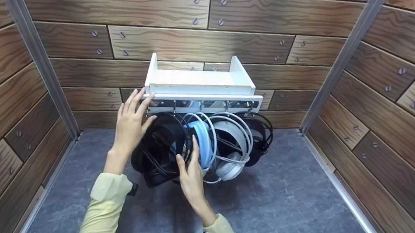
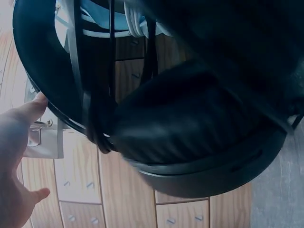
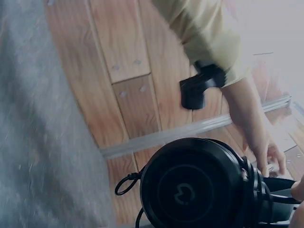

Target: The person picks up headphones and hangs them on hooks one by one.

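Observation:
Black headphones [image 1: 150,171] with a looped cable hang from the left end of a white rack [image 1: 199,78]. My left hand [image 1: 130,120] rests its straight fingers on the rack's left end, with the thumb by the black headband. Beside the black headphones is my right hand [image 1: 191,176], thumb and index finger extended and apart next to the headband; its other fingers are hidden. In the left wrist view, a black ear cushion [image 2: 190,128] fills the middle. The right wrist view shows a black ear cup [image 3: 185,194] with a round logo.
To the right on the same rack hang blue headphones [image 1: 203,144], white headphones [image 1: 231,169] and another black pair [image 1: 259,138]. Metal hooks line the rail. Wood-patterned walls [image 1: 176,34] surround a grey floor [image 1: 284,197].

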Demonstrator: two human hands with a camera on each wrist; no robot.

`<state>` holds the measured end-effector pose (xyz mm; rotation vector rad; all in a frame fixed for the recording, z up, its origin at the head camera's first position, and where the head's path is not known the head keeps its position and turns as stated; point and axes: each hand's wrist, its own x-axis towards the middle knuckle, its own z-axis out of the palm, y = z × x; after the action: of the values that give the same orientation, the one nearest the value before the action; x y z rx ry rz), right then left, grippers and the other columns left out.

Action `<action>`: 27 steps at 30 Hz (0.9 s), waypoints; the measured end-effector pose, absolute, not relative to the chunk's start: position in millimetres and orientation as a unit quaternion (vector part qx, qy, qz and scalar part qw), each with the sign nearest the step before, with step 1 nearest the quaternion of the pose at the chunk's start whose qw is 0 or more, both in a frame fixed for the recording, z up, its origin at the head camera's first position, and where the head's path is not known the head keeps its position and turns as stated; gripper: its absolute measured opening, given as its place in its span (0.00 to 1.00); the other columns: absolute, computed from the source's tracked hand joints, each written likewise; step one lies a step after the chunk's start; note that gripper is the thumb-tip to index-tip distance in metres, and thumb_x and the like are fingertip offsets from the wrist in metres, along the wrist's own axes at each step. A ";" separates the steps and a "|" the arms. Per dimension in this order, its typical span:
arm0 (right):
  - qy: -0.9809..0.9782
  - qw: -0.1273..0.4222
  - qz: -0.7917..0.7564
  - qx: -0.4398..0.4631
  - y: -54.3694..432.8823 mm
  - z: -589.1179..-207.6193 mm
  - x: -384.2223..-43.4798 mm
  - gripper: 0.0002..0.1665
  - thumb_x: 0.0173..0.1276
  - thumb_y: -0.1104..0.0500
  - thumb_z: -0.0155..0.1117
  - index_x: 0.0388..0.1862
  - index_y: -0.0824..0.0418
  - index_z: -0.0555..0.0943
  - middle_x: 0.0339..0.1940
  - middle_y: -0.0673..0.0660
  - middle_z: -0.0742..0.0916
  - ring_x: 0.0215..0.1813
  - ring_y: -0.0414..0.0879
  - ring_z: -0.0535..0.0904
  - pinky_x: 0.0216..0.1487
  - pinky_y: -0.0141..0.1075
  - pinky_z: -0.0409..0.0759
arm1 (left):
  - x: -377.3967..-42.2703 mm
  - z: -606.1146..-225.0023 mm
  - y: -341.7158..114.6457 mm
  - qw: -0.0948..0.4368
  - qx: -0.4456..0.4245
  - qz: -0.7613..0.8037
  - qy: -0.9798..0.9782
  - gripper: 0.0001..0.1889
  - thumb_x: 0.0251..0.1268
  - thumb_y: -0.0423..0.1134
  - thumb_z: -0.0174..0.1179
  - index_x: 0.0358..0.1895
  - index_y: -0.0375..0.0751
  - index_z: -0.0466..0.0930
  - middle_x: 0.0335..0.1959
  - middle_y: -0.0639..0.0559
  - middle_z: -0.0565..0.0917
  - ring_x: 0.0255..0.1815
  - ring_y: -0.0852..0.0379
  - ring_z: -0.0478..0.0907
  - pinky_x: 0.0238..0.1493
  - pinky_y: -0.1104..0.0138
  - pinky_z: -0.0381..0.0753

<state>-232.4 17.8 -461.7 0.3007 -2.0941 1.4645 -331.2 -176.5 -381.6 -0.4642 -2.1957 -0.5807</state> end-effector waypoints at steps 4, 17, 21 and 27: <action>-0.802 0.273 0.520 0.110 17.8 -462.9 -234.0 0.42 0.79 0.50 0.57 0.84 0.56 0.51 0.79 0.59 0.68 0.72 0.53 0.73 0.67 0.52 0.74 | -332.6 -382.1 -176.9 0.404 -0.183 -0.233 -0.865 0.34 0.66 0.43 0.68 0.75 0.55 0.69 0.78 0.49 0.65 0.80 0.47 0.56 0.74 0.37 0.57; -0.824 0.258 0.479 0.159 16.8 -453.9 -234.8 0.52 0.71 0.53 0.67 0.84 0.56 0.49 0.82 0.59 0.62 0.79 0.53 0.62 0.74 0.52 0.67 | -328.7 -380.6 -186.4 0.404 -0.162 -0.228 -0.871 0.30 0.70 0.43 0.65 0.74 0.54 0.70 0.77 0.47 0.66 0.80 0.46 0.57 0.73 0.35 0.57; -0.833 0.269 0.452 0.169 21.3 -452.8 -230.1 0.50 0.71 0.52 0.67 0.84 0.53 0.52 0.79 0.59 0.68 0.75 0.53 0.68 0.68 0.53 0.74 | -326.9 -378.8 -185.0 0.393 -0.156 -0.226 -0.878 0.30 0.71 0.44 0.64 0.74 0.54 0.69 0.77 0.48 0.66 0.80 0.47 0.56 0.74 0.35 0.56; -0.834 0.277 0.443 0.177 39.9 -448.7 -216.0 0.35 0.72 0.50 0.67 0.75 0.52 0.70 0.66 0.55 0.79 0.53 0.50 0.86 0.43 0.36 0.87 | -316.2 -373.8 -175.3 0.415 -0.148 -0.217 -0.871 0.24 0.71 0.42 0.63 0.69 0.49 0.75 0.73 0.46 0.72 0.77 0.46 0.63 0.75 0.37 0.55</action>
<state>-216.0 39.9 -448.7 0.4757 -2.2402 1.1895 -316.2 -175.3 -373.8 -0.3717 -2.1889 -0.5449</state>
